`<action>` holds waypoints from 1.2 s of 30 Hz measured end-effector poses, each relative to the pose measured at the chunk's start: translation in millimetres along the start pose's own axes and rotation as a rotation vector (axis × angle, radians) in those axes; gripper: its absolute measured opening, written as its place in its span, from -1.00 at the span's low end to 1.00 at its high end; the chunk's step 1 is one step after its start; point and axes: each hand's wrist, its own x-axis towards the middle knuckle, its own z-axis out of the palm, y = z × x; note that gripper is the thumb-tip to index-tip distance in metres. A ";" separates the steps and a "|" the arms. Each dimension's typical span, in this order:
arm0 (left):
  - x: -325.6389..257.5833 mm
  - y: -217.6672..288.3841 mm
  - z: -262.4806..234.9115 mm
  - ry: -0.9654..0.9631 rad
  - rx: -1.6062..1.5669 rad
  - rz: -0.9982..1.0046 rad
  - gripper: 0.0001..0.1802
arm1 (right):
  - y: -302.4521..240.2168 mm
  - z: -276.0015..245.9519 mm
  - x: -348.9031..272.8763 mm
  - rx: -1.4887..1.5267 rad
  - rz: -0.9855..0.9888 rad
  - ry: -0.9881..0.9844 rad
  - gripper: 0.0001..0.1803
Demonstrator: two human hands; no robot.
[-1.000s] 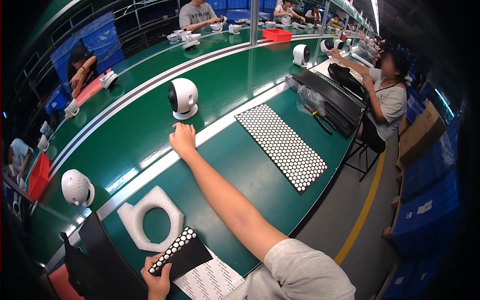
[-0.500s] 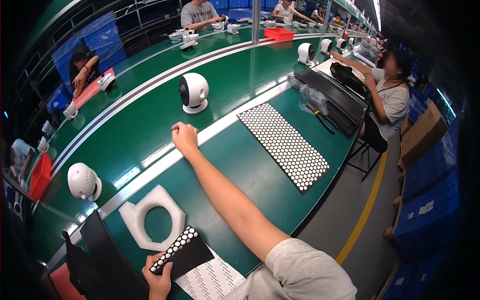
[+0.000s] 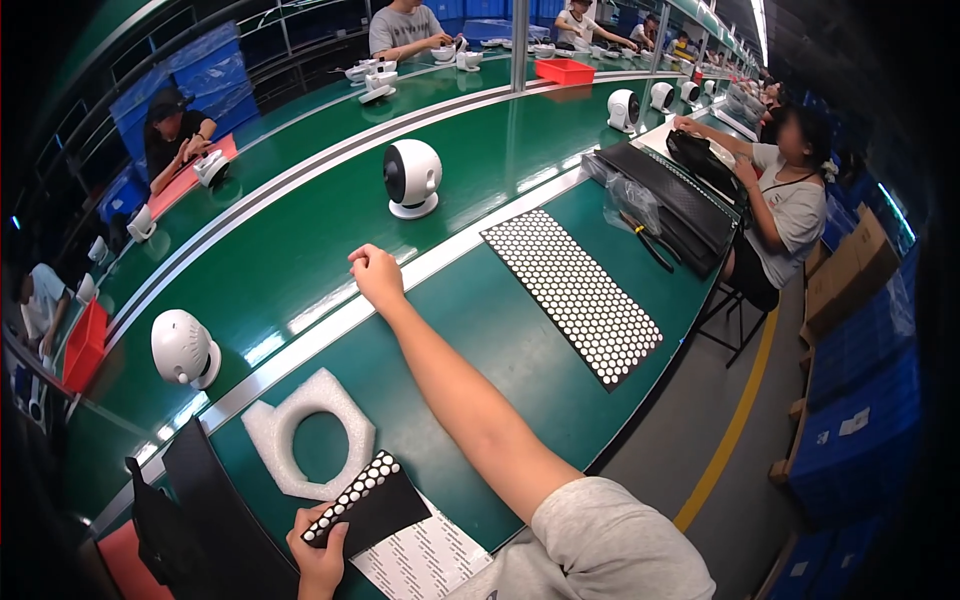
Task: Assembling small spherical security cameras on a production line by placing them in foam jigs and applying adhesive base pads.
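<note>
Near the front edge, my left hand (image 3: 318, 548) grips a black sheet of round white stick-on pads (image 3: 362, 490) between thumb and fingers. Part of that sheet is bent over, so its plain black side shows. My right arm stretches forward, and my right hand (image 3: 377, 277) hovers by the metal rail of the conveyor with its fingers curled in. Nothing shows between them. The nearest item to it is a white, round-headed camera-like device (image 3: 412, 178) with a black front, standing on the green belt. A similar white device (image 3: 185, 348) sits farther left on the belt.
A white foam ring (image 3: 262, 440) lies beside my left hand, above a printed white sheet (image 3: 425, 560). Another pad sheet (image 3: 572, 298) lies flat to the right, near black-and-yellow pliers (image 3: 650, 245) and black sheets (image 3: 670, 200). A co-worker (image 3: 785, 190) sits at right.
The white devices on the belt have moved to the right. My right hand has shifted slightly right with the view, and my left hand keeps its hold on the pad sheet.
</note>
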 end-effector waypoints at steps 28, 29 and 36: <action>0.7 -3.2 1.0 -0.007 0.002 -0.001 -0.80 | -1.2 -2.9 -4.2 -0.119 -0.088 -0.037 -0.81; 0.7 -3.4 1.2 -0.001 -0.001 0.010 -0.80 | -0.8 -2.4 -4.1 -0.119 -0.088 -0.038 -0.81; 0.3 -4.4 -0.2 0.001 0.013 0.019 -0.80 | -2.2 -1.5 -4.7 -0.128 -0.091 -0.048 -0.81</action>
